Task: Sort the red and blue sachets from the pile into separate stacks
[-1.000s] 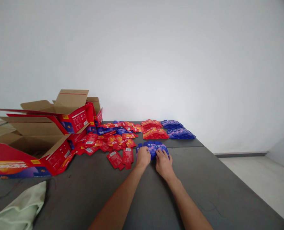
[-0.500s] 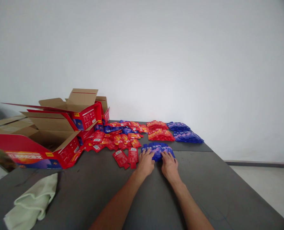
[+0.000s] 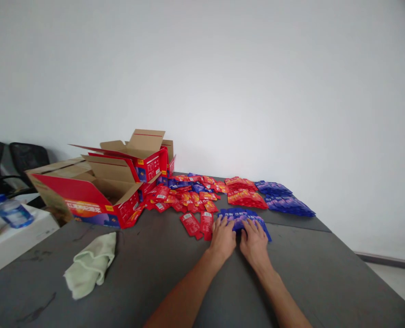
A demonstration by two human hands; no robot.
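Observation:
A row of overlapping blue packets lies on the dark table. My left hand rests on its left part, fingers spread over the packets. On the right part lies my right hand, its fingers also apart and flat on the packets. Two loose red packets are just left of my left hand. Beyond them spreads a loose pile of red and blue packets. Neat red-orange stacks and blue stacks sit behind my hands to the right.
Open red cartons stand at the left, with a brown box behind. A pale green cloth lies at front left. A bottle stands on a white surface at far left, near black chairs.
The view has turned left, so the table contents appear farther right and the bottle and chairs now show. Both hands remain on the blue packets, with the right-hand fingers spread farther over them.

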